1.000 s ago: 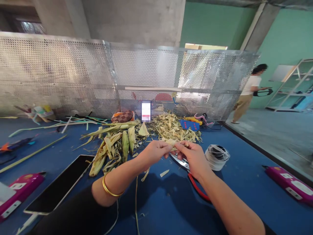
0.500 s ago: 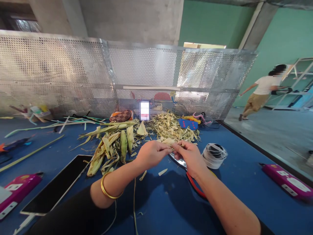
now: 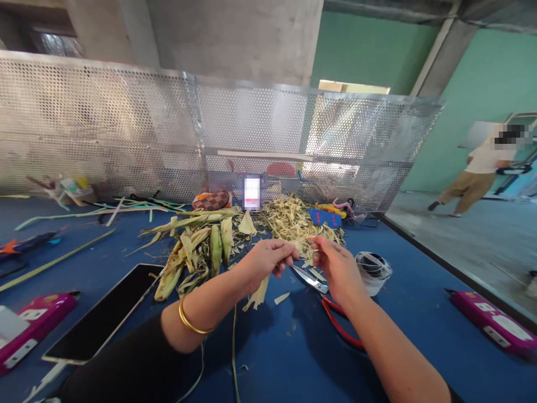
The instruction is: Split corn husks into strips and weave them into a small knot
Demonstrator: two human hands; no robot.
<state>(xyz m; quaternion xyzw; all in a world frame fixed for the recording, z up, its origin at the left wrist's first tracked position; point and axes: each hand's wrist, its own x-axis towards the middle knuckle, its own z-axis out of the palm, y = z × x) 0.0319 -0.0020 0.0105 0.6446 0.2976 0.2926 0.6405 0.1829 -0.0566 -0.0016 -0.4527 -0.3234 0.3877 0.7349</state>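
My left hand (image 3: 271, 258) is closed in a pinch on a dry corn husk (image 3: 260, 292), which hangs below its fingers. Just to the right, my right hand (image 3: 335, 263) has its thumb and forefinger pressed together; a thin pale strand seems to be at the tips, but I cannot make it out. Under my right hand lie scissors (image 3: 340, 326) with red handles and silver blades. Beyond both hands is a heap of shredded husk scraps (image 3: 285, 215). Whole dried husks (image 3: 184, 257) are piled on the left, and a small cut piece (image 3: 282, 298) lies in front.
A roll of white cord (image 3: 372, 271) stands right of my right hand. A black-screened tablet (image 3: 104, 313) and a magenta power strip (image 3: 42, 322) lie left, another power strip (image 3: 490, 319) right. A lit phone (image 3: 251, 193) stands before the perforated metal screen (image 3: 251, 120). A person (image 3: 478, 168) walks at the right.
My hands have drawn apart, the right one moving a little right. The husk now hangs below my left hand, and more of the scissor blades shows. The person has moved further right.
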